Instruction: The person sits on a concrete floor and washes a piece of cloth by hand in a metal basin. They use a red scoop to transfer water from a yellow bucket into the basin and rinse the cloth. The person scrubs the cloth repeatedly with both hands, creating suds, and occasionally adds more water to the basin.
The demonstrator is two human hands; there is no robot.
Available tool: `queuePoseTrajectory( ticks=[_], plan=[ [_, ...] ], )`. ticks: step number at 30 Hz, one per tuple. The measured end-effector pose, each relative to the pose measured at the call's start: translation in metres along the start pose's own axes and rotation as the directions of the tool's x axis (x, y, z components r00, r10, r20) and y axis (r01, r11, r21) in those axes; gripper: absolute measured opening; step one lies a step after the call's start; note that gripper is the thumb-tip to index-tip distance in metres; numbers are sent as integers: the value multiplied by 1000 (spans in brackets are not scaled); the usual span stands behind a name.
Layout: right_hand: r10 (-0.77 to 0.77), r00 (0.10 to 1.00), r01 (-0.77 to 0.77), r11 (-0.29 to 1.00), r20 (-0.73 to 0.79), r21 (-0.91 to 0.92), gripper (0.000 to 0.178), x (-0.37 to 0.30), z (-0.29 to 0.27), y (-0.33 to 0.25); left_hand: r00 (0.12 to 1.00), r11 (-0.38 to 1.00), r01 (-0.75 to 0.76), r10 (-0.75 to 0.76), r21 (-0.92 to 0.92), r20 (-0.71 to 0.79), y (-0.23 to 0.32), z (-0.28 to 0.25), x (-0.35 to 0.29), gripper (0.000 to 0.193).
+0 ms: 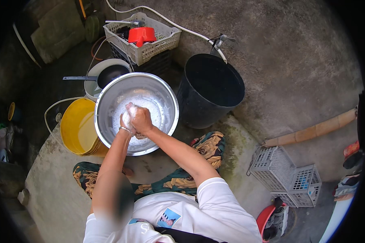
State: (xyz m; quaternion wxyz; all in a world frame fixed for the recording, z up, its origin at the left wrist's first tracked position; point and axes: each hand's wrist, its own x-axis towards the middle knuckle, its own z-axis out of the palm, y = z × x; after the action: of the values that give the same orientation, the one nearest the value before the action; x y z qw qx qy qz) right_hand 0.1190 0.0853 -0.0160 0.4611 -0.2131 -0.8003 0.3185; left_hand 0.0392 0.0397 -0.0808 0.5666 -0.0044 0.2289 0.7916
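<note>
Over a wide metal basin (pixel 105 128) my two hands are pressed together, with soapy foam on the basin's floor below them. My left hand (pixel 125 123), with a bracelet at its wrist, is closed around a white foamy wad (pixel 128 116). Against it from the right, my right hand (pixel 142 120) is closed on the same wad. Foam and fingers hide most of it, so whether it is cloth or something else cannot be told.
Left of the basin stand a yellow bucket (pixel 71 128) and a white bucket (pixel 90 86) with a dark long-handled pan (pixel 112 73). A tall black bin (pixel 186 99) stands right, under a tap (pixel 220 40). Behind, a crate (pixel 166 42) holds a red scoop (pixel 142 35). Plastic baskets (pixel 273 166) lie lower right.
</note>
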Motion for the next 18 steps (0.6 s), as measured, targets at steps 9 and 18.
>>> queuePoseTrajectory(
  ticks=[9, 18],
  plan=[
    [195, 591, -119, 981, 783, -155, 33, 25, -51, 8, 963, 764, -12, 183, 645, -198, 42, 56, -23, 39],
    [425, 737, -675, 434, 525, 596, 10, 31, -46, 16, 987, 521, 11, 132, 853, -93, 41, 46, -27, 41]
  ],
)
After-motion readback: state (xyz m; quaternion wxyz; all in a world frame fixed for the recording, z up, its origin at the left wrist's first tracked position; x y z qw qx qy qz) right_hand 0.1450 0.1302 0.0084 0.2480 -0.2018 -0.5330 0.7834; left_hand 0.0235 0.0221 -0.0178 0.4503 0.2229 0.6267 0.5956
